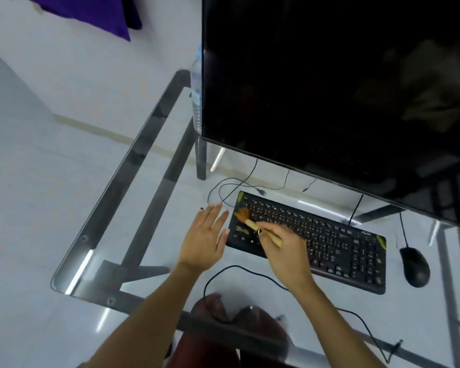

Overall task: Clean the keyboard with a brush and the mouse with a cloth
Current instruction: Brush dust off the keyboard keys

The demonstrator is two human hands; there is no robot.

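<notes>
A black keyboard (329,243) lies on the glass desk (144,181) below the monitor. My right hand (284,248) grips a wooden-handled brush (250,221); its orange bristles rest on the keys at the keyboard's upper left corner. My left hand (205,237) lies flat with fingers spread on the glass, its thumb touching the keyboard's left edge. A black mouse (414,266) sits to the right of the keyboard, untouched. No cloth is in view.
A large dark monitor (329,88) fills the upper right. A clear water bottle (197,94) stands behind its left edge. Black cables (231,187) loop behind and in front of the keyboard. Maroon fabric (236,328) shows under the glass.
</notes>
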